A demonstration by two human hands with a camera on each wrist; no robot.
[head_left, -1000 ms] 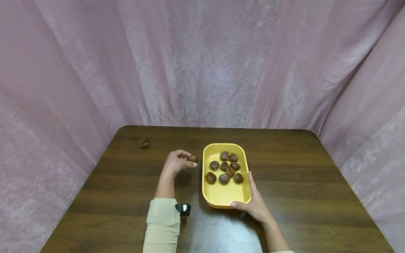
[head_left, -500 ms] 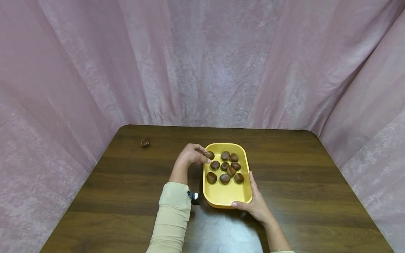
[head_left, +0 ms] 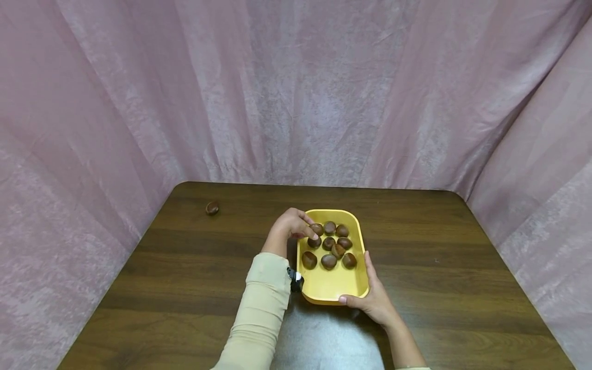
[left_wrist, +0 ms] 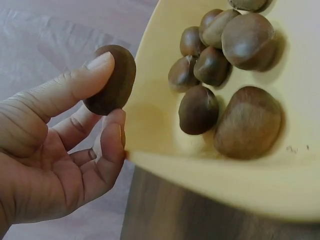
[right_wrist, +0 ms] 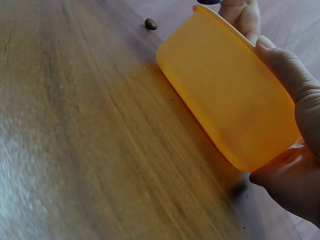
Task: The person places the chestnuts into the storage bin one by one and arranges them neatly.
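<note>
Between thumb and fingertips my left hand pinches a brown chestnut, held over the far left part of a yellow plastic container. Several more chestnuts lie spread on the container's floor, mostly toward its far half. My right hand grips the container at its near right corner, the thumb at the rim and the other fingers along the side and underneath, as the right wrist view shows.
One loose chestnut lies on the dark wooden table near its far left corner. Pink curtains hang behind the table and along both sides.
My left hand has carried the pinched chestnut rightward, from beside the container to over its far left part. The right hand keeps its grip, and the container stays in place.
</note>
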